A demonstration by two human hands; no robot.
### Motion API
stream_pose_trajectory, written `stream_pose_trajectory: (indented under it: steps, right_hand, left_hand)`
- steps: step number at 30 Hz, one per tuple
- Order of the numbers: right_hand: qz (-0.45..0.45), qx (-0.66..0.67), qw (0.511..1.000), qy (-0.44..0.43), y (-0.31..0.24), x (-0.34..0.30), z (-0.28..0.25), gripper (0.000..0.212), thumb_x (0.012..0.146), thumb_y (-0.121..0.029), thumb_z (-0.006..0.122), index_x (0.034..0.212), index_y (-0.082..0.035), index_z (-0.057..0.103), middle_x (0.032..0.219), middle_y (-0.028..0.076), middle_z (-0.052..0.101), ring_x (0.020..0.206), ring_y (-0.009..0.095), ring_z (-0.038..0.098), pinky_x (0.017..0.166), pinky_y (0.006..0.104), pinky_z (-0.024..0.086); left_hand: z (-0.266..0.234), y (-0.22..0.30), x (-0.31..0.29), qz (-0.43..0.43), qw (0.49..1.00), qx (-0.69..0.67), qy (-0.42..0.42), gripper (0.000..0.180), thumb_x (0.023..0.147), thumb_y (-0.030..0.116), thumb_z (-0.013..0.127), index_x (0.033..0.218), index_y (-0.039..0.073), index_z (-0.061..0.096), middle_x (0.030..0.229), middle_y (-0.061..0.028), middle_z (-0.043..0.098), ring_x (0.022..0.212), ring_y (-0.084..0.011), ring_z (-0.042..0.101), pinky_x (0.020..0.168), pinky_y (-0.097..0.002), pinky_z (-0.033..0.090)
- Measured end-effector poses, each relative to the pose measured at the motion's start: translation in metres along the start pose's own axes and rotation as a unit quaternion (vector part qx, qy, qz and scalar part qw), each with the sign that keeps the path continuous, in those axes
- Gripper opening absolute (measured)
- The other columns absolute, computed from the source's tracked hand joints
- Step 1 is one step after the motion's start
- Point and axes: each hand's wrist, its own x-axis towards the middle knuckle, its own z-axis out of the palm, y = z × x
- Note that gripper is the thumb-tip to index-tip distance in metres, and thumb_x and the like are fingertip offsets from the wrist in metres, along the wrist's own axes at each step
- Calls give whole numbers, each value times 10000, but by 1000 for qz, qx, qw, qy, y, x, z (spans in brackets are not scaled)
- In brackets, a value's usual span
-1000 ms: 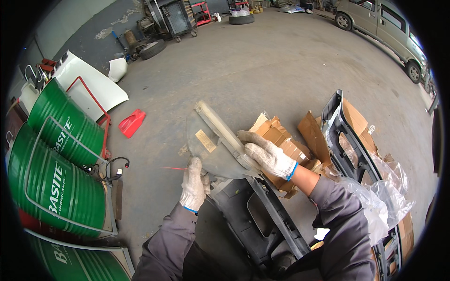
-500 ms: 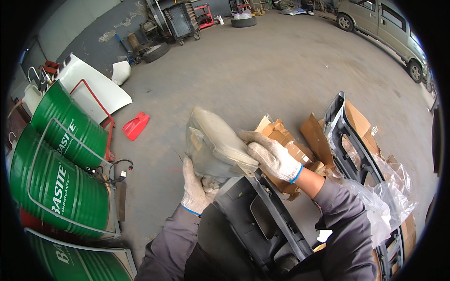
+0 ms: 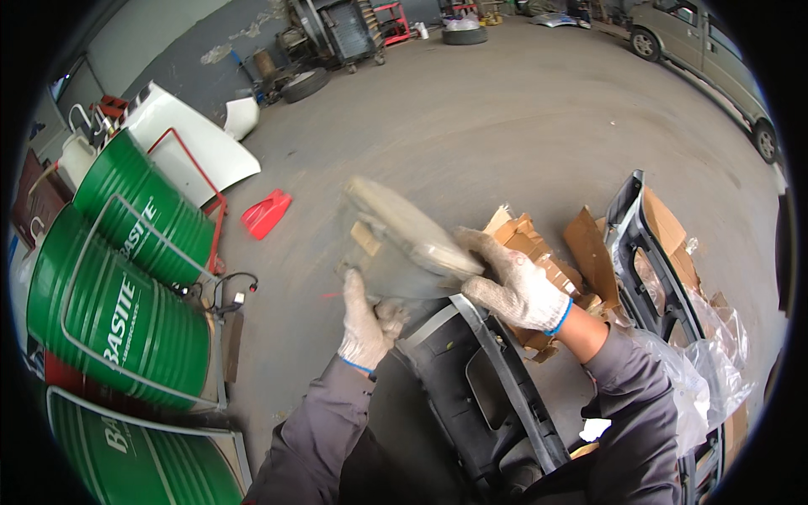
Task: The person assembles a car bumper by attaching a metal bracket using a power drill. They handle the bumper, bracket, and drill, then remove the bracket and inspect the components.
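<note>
1. Housing of cloudy, translucent plastic [image 3: 412, 231], wedge-shaped, bearing a yellowish rectangular label [image 3: 365, 238]: held tilted in mid-air, just beyond the upper end of the black moulded plastic panel [image 3: 450, 396] (landmark). Outline blurred; contact with panel not determinable.
2. Left hand [image 3: 366, 324], in white knitted glove with blue cuff edge: partly closed, thumb raised along near left side of housing, fingers curled by its near edge. Located left of the panel's upper end. Firmness of grip: cannot tell.
3. Right hand [image 3: 513, 282], gloved alike: half closed, thumb and fingers parted around the right end of the housing. Located right of the panel's upper end.
4. Step in hand, as judged: two-handed handling of the housing, possibly turning for a look-over.
5. Next move, as judged: calls for support at both ends and matched wrist movement; slip possible between smooth plastic and knit.
6. Surroundings: torn brown cardboard [image 3: 539, 261] right of panel; red plastic jug [image 3: 267, 214] beyond and left; green ribbed drum [image 3: 126, 320] well left.
</note>
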Motion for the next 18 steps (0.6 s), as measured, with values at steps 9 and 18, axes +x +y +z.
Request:
stream_pose_trajectory:
  steps: [9,18]
  right_hand:
    - [149,-125,969,-152,-3,5,6,1072,796,-446,802,1580,44,259,1303,312,635,1238,408,631,1046,409,501]
    - [220,-114,961,-122,24,-8,24,968,784,-271,759,1581,-14,275,1226,323,659,1203,441,639,1005,454,524]
  left_hand:
    - [-26,-3,15,82,987,136,-12,643,929,627,643,1280,96,556,753,-16,593,482,-85,447,409,-255,293]
    - [-10,-12,7,119,960,251,25,527,926,509,717,1172,58,602,676,23,500,472,-73,418,384,-271,342]
